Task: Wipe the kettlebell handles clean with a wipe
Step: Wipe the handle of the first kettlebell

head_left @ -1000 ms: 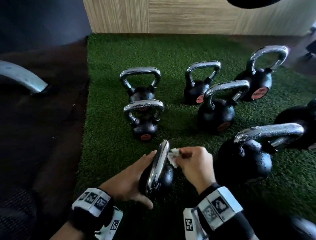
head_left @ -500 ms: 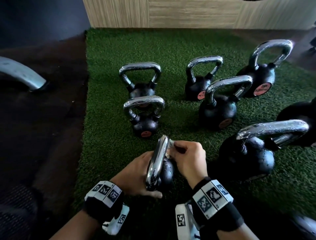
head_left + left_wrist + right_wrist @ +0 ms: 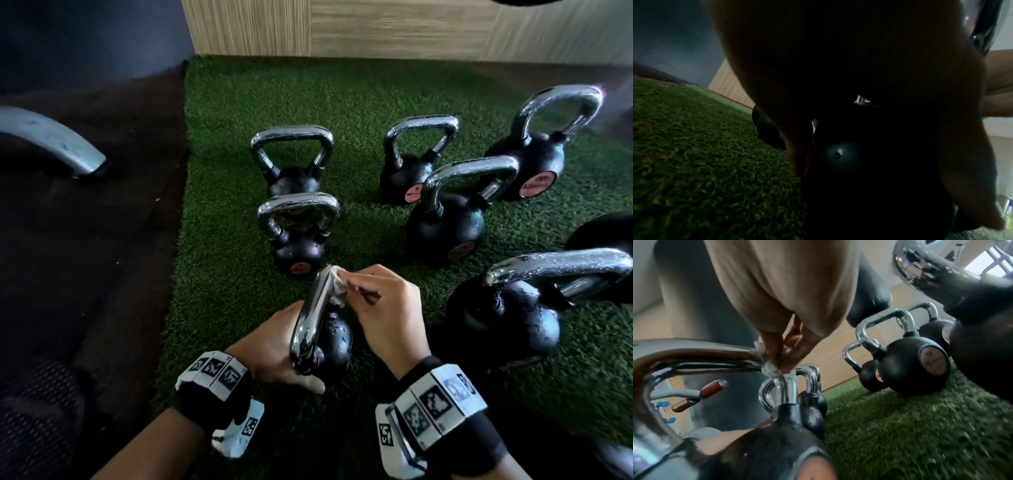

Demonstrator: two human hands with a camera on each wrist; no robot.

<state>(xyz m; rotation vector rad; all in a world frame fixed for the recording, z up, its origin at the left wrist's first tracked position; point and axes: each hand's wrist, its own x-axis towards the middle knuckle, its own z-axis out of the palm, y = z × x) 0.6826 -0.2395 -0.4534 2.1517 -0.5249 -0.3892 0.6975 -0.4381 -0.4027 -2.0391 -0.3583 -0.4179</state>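
Note:
A small black kettlebell with a chrome handle stands on the green turf right in front of me. My left hand wraps round its black ball from the left, thumb across the near side; the left wrist view shows the hand cupping the ball. My right hand pinches a crumpled white wipe against the far top corner of the handle. In the right wrist view the fingers press the wipe onto the chrome bar.
Several more chrome-handled kettlebells stand on the turf: two small ones just beyond, larger ones to the right. Dark floor with a grey metal leg lies left. A wooden wall closes the back.
My right hand has carried the wipe from the side of the handle up to its far top corner. My left hand has closed in round the kettlebell's ball.

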